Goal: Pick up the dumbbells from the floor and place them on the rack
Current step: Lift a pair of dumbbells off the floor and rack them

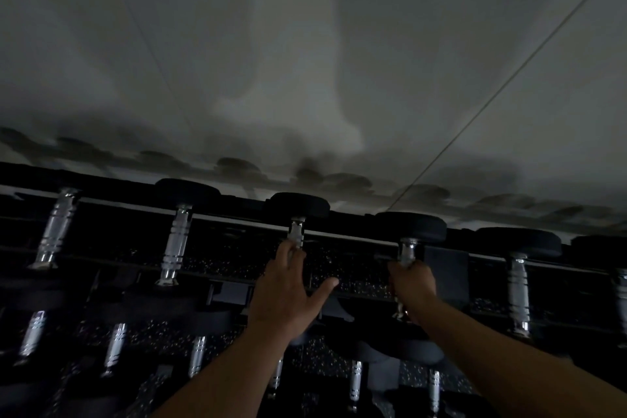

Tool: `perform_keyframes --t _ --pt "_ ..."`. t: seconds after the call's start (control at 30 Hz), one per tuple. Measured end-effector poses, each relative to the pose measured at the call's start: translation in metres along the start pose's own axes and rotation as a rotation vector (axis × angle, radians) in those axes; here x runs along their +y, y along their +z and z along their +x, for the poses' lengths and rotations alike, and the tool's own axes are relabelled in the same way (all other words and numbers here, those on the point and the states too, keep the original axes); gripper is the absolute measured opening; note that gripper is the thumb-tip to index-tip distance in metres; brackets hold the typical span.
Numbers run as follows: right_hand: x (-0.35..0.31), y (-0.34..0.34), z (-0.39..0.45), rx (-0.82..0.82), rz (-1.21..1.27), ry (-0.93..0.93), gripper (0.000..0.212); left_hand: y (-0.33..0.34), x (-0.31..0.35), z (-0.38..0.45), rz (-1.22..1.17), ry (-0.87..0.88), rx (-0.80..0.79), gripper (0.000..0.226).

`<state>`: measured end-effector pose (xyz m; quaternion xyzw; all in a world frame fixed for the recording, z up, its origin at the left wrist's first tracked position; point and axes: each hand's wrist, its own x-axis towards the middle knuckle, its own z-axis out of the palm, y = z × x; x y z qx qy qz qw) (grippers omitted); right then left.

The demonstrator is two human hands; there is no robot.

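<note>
A black dumbbell rack [237, 212] runs across the lower half of the dim view, with several dumbbells with chrome handles lying on its upper tier. My left hand [288, 295] rests on the handle of one dumbbell [300, 205], fingers loose around the chrome bar and thumb spread out to the right. My right hand [412, 285] is closed around the chrome handle of the neighbouring dumbbell [410, 226], whose far black head sits at the rack's back rail. Both near heads are hidden behind my hands and forearms.
More dumbbells [176, 241] lie to the left and another [517, 282] to the right on the same tier. A lower tier [115, 346] holds several smaller ones. A pale wall [305, 61] rises right behind the rack. Speckled dark floor shows between the rails.
</note>
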<state>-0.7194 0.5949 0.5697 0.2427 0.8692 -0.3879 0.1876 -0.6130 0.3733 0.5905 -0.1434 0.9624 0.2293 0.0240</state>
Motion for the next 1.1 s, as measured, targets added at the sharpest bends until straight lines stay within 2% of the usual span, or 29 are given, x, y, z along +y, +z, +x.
perform_keyframes --t 0.33,0.8,0.93,1.1 --pt "0.001 -0.001 -0.002 -0.002 -0.056 -0.031 0.035 0.000 -0.001 0.000 -0.022 0.016 -0.010 0.091" --pt "-0.012 -0.023 -0.042 -0.073 -0.224 -0.092 0.073 -0.004 0.002 -0.001 -0.019 0.000 -0.032 0.088" --pt "-0.034 -0.047 -0.070 -0.057 -0.220 -0.235 0.063 -0.009 0.005 -0.004 -0.007 0.006 -0.054 0.088" --pt "-0.081 -0.101 -0.105 0.084 -0.079 -0.530 0.051 -0.021 0.009 -0.003 0.063 0.020 -0.088 0.082"
